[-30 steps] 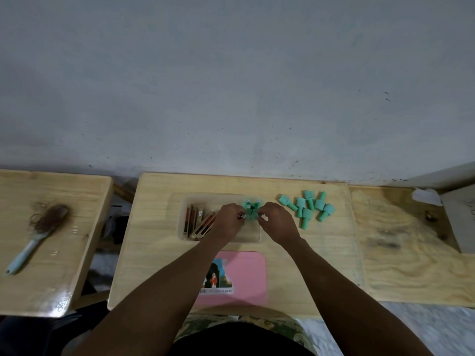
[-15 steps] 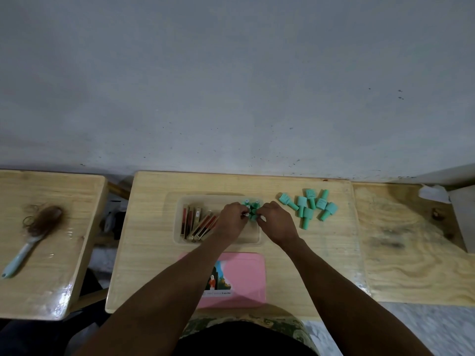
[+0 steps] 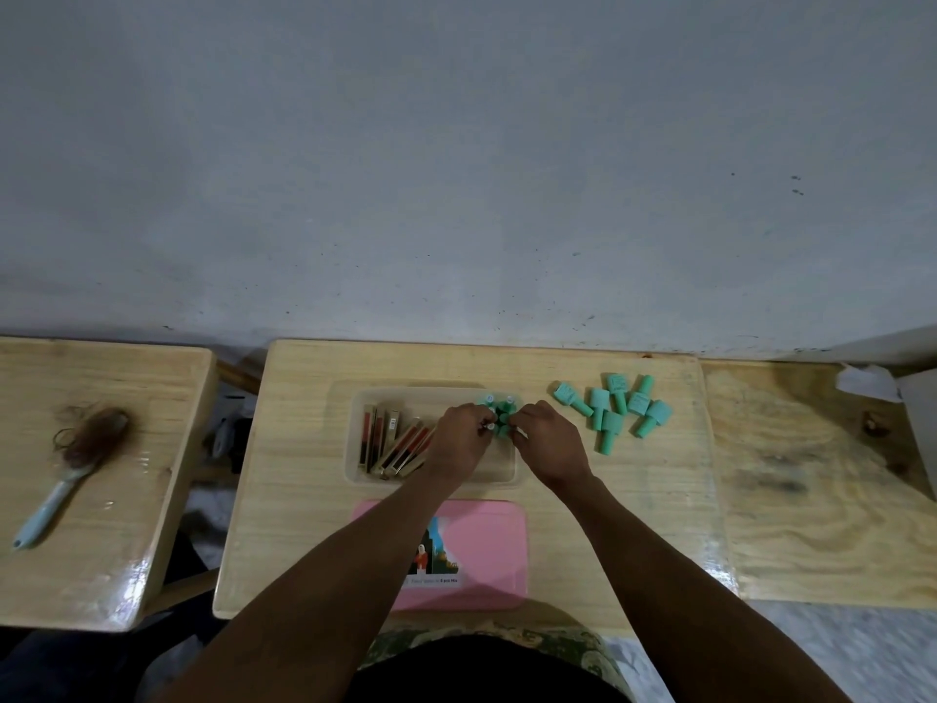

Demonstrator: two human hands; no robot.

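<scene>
A clear plastic tray (image 3: 365, 398) sits on the middle wooden table. Several slim gold and red tubes (image 3: 390, 443) lie in its left half. At its right end stands a small cluster of green bottles (image 3: 499, 411). My left hand (image 3: 459, 441) and my right hand (image 3: 545, 443) meet over that cluster, fingertips curled around the bottles from either side. Several more green bottles (image 3: 616, 411) lie loose on the table to the right of the tray.
A pink lid (image 3: 487, 545) with a picture label lies at the table's near edge. A hairbrush (image 3: 76, 464) full of hair rests on the left table (image 3: 101, 575). A plywood board (image 3: 821, 499) and crumpled white paper (image 3: 862, 380) are on the right.
Both hands stay at the green bottles in the tray with only slight finger movement. The view has shifted a little.
</scene>
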